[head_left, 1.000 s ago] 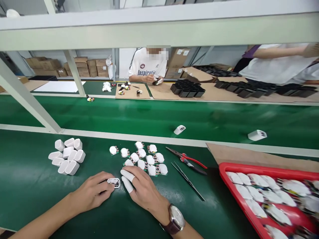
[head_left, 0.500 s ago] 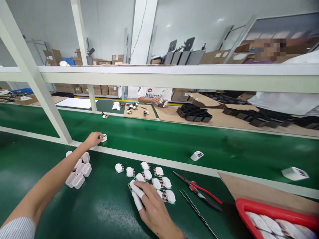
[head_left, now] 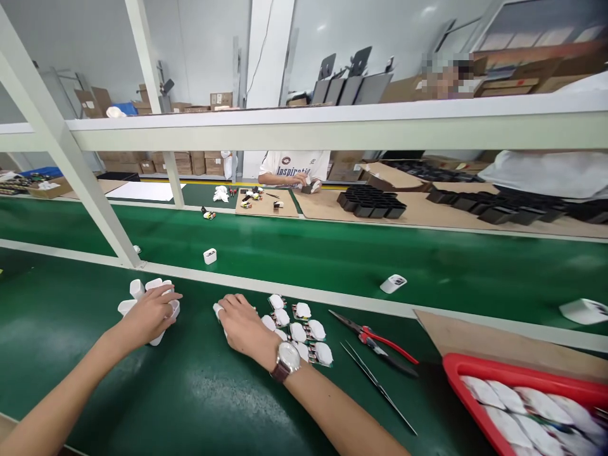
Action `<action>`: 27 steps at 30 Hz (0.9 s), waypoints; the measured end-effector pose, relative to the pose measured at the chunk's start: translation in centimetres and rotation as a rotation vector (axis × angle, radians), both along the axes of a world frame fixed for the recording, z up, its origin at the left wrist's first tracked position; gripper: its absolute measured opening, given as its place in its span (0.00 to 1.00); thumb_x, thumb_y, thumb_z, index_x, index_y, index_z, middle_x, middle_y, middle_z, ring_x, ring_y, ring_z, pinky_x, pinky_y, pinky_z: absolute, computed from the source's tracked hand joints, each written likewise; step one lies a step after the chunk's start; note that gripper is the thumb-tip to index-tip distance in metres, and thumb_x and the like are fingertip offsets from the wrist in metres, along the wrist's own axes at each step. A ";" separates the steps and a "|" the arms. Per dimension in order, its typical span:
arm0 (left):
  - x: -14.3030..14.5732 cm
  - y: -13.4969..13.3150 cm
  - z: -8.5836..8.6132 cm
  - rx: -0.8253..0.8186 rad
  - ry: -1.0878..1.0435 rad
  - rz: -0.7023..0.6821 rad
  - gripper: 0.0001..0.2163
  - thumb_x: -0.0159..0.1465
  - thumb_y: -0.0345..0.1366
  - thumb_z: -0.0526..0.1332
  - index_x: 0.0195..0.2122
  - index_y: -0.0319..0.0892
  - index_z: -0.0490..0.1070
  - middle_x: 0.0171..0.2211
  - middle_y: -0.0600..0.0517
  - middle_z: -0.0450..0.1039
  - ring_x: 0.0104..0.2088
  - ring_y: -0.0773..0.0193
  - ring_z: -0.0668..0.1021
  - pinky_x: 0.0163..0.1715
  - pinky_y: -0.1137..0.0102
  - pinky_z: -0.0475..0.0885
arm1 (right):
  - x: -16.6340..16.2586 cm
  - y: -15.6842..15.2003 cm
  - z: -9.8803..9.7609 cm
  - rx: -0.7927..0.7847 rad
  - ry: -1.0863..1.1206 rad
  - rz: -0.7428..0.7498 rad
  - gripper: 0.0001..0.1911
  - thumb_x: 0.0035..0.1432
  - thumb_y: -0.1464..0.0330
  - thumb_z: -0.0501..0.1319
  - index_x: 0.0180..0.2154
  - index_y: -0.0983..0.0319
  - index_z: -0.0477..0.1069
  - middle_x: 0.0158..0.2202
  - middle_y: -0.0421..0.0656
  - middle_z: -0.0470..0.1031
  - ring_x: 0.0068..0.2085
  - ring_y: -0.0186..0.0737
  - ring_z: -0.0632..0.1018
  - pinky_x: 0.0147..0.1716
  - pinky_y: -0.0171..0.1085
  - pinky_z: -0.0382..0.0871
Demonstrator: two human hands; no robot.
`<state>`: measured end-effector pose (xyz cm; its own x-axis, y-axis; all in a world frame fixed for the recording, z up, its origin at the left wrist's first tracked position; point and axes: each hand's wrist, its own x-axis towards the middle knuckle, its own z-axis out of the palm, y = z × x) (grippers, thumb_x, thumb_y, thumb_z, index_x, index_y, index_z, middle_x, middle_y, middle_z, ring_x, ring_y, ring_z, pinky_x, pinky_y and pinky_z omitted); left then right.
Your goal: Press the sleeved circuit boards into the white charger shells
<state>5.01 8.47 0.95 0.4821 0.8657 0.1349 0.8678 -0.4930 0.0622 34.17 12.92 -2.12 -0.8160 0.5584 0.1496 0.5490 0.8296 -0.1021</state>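
Note:
My left hand (head_left: pixel 151 311) reaches over a cluster of white plastic housings (head_left: pixel 137 289), fingers apart and bent. Its fingertips are among the housings, and none is seen lifted. My right hand (head_left: pixel 243 326), with a wristwatch (head_left: pixel 287 360) on the wrist, is lowered at the left end of a group of small circuit boards with white pads (head_left: pixel 297 332). Its fingers are curled down and closed over the leftmost board, which they mostly hide. A white finger cover shows at a fingertip. One white housing (head_left: pixel 209 256) stands on the green belt (head_left: pixel 294 250).
Long-nose pliers (head_left: pixel 375 345) and tweezers (head_left: pixel 377 386) lie right of the boards. A red tray (head_left: pixel 456 373) of white-padded parts sits at right. More housings (head_left: pixel 393 283) are on the belt. A shelf beam (head_left: pixel 304 134) crosses above. A co-worker (head_left: pixel 294 168) handles a part opposite.
My left hand has let go of the housing on the belt and moved back to the cluster. My right hand has moved left and away across the boards. Housings on the belt have shifted right.

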 end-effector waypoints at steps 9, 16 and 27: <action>6.7 -3.1 -1.5 -0.125 -0.339 -0.210 0.09 0.74 0.34 0.59 0.36 0.42 0.74 0.55 0.44 0.76 0.50 0.54 0.82 0.49 0.63 0.79 | 4.8 -7.8 -0.5 0.052 0.216 -0.028 0.17 0.64 0.79 0.59 0.53 0.65 0.72 0.60 0.56 0.74 0.58 0.54 0.76 0.54 0.51 0.76; 7.0 -2.4 -3.6 -0.199 -0.545 -0.187 0.06 0.69 0.37 0.68 0.41 0.45 0.72 0.49 0.47 0.74 0.48 0.57 0.80 0.49 0.64 0.77 | 2.5 -8.0 -2.7 0.053 0.123 -0.143 0.08 0.65 0.67 0.68 0.37 0.61 0.71 0.41 0.48 0.73 0.41 0.49 0.77 0.41 0.48 0.78; 6.1 -4.0 -5.4 -0.410 -0.617 -0.032 0.42 0.56 0.48 0.79 0.67 0.52 0.62 0.62 0.43 0.70 0.59 0.45 0.78 0.58 0.53 0.77 | 3.3 -10.3 -4.8 0.089 0.237 -0.152 0.15 0.55 0.78 0.66 0.45 0.63 0.72 0.53 0.58 0.74 0.53 0.60 0.76 0.53 0.56 0.79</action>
